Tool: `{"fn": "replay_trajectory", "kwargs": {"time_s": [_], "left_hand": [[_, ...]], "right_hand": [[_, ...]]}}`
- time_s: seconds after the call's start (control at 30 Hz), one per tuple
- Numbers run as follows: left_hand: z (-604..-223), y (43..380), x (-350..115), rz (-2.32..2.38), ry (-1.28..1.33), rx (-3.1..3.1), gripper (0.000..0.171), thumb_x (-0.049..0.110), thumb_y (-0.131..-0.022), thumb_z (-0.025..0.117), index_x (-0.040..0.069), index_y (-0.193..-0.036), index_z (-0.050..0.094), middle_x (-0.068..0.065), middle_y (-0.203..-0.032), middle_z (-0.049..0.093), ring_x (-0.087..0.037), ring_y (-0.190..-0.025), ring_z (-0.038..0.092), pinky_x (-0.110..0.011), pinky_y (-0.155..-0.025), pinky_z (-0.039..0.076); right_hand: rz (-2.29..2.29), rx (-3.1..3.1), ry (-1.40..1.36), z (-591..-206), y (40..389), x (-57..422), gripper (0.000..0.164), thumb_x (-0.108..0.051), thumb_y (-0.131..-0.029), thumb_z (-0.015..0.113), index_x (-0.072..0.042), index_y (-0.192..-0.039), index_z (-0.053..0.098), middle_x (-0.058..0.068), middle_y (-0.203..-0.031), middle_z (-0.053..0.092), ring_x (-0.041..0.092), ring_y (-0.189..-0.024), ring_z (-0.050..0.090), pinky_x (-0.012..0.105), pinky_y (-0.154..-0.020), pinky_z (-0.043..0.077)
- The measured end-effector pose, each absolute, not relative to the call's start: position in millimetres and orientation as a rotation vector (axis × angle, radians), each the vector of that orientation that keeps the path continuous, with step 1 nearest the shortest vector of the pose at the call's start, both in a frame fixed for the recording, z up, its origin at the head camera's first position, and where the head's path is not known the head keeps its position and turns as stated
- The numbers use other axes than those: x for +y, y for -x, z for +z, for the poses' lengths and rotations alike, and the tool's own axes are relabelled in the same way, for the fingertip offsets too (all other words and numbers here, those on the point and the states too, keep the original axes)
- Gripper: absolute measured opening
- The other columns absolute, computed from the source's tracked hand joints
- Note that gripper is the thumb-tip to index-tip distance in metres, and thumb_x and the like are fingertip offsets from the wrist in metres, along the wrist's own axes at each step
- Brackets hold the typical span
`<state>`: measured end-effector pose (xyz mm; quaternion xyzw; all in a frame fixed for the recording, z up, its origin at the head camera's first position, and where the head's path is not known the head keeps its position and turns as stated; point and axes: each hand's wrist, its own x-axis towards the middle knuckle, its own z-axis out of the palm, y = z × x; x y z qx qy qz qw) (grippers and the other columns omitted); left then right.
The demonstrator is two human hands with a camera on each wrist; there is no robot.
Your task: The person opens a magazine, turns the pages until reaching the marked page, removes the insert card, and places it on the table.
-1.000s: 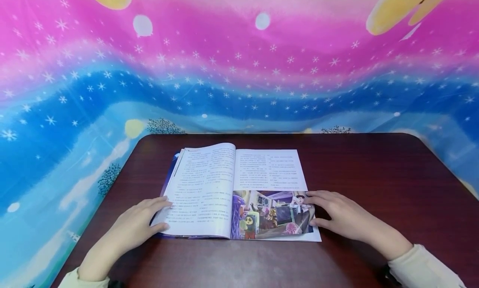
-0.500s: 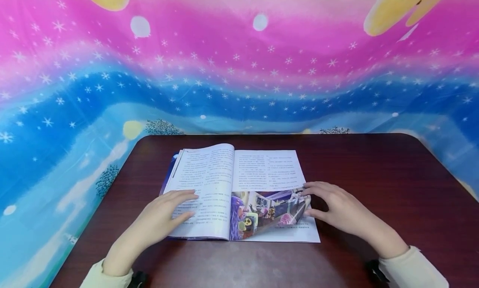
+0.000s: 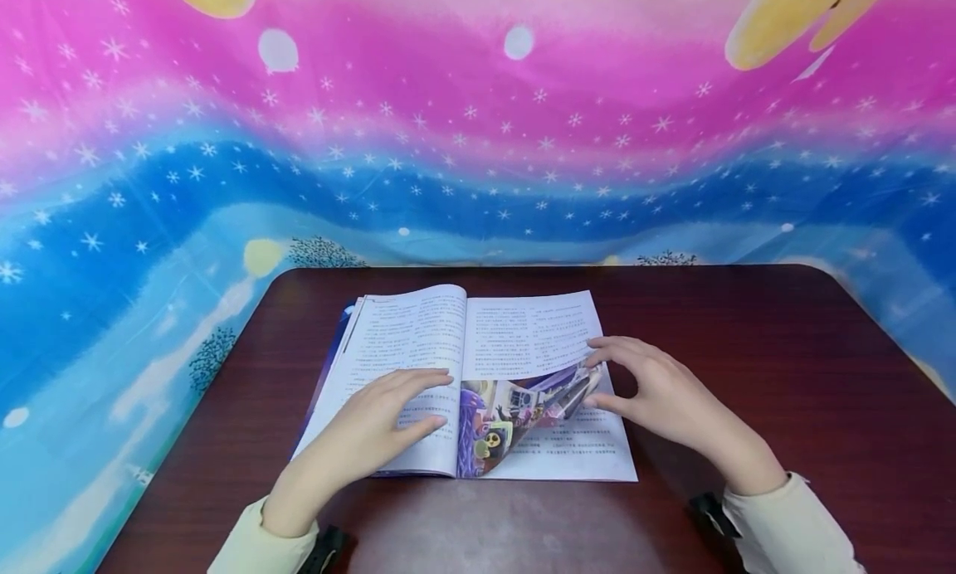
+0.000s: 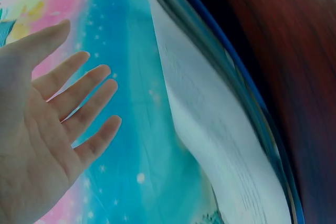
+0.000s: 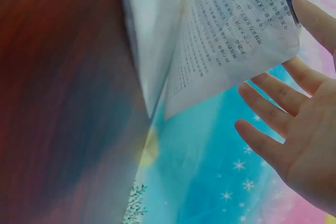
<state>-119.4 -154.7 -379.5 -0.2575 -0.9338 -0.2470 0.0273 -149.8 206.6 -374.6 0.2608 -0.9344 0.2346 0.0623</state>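
Observation:
An open magazine (image 3: 403, 325) lies on the table, with printed text on both pages and a colorful cartoon picture (image 3: 508, 408) low on the right page. Thumb and index finger of my right hand (image 3: 665, 400) pinch the outer lower corner of that right leaf (image 5: 226, 45), which curls up and bares text on the page beneath. In the right wrist view the thumb lies on one face of the leaf, and the index fingertip is hidden behind it. My left hand (image 3: 366, 425) hovers over the left page, its fingers extended and holding nothing, as the left wrist view shows.
The dark reddish-brown table (image 3: 747, 333) has rounded far corners. Behind it hangs a pink and blue cloth (image 3: 478, 167) printed with snowflakes. Each wrist wears a black band, and both sleeves are pale.
My left hand has moved right, from the magazine's left edge to above the left page. My right hand has drawn the leaf's corner up and leftward, curling it further.

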Motion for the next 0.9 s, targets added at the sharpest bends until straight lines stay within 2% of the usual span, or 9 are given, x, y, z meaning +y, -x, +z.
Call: {"fn": "replay_trajectory", "kwargs": {"time_s": [0.17, 0.4, 0.53, 0.7, 0.9], "left_hand": [[-379, 120, -137, -0.817, 0.880, -2.857, 0.050, 0.038, -0.091, 0.072, 0.018, -0.136, 0.060, 0.002, -0.138, 0.058, -0.020, -0.130, 0.051, -0.046, -0.107, 0.040], [-377, 120, -119, -0.863, 0.958, -2.824, 0.058, 0.051, -0.089, 0.069, 0.024, -0.139, 0.058, 0.007, -0.140, 0.057, -0.015, -0.130, 0.051, -0.044, -0.107, 0.041], [-374, 121, -110, -0.914, 0.987, -2.759, 0.059, 0.047, -0.089, 0.072, 0.023, -0.140, 0.056, 0.007, -0.140, 0.057, -0.014, -0.129, 0.052, -0.043, -0.105, 0.043], [-370, 125, -98, -0.954, 1.071, -2.609, 0.061, 0.034, -0.086, 0.079, 0.018, -0.140, 0.056, 0.004, -0.140, 0.057, -0.014, -0.128, 0.053, -0.040, -0.103, 0.045], [-364, 130, -85, -0.973, 1.157, -2.460, 0.057, 0.027, -0.086, 0.080, 0.016, -0.138, 0.058, 0.003, -0.137, 0.059, -0.012, -0.126, 0.055, -0.036, -0.101, 0.047]], "right_hand": [[0.704, -2.789, -0.779, -369, 153, 201, 0.039, -0.028, -0.076, 0.087, -0.016, -0.108, 0.069, 0.009, -0.133, 0.061, 0.032, -0.124, 0.054, 0.056, -0.096, 0.046], [0.681, -2.784, -0.721, -360, 154, 191, 0.036, -0.033, -0.074, 0.089, -0.019, -0.101, 0.069, 0.007, -0.130, 0.063, 0.030, -0.121, 0.057, 0.053, -0.095, 0.047], [0.709, -2.774, -0.733, -355, 156, 185, 0.036, -0.035, -0.075, 0.088, -0.019, -0.100, 0.068, 0.007, -0.128, 0.064, 0.030, -0.119, 0.058, 0.053, -0.095, 0.047], [0.734, -2.759, -0.751, -349, 157, 179, 0.036, -0.039, -0.076, 0.086, -0.019, -0.101, 0.068, 0.007, -0.128, 0.064, 0.030, -0.120, 0.058, 0.054, -0.096, 0.047], [0.772, -2.710, -0.785, -341, 157, 173, 0.035, -0.039, -0.076, 0.086, -0.020, -0.100, 0.068, 0.004, -0.129, 0.063, 0.027, -0.121, 0.057, 0.052, -0.096, 0.047]]}}
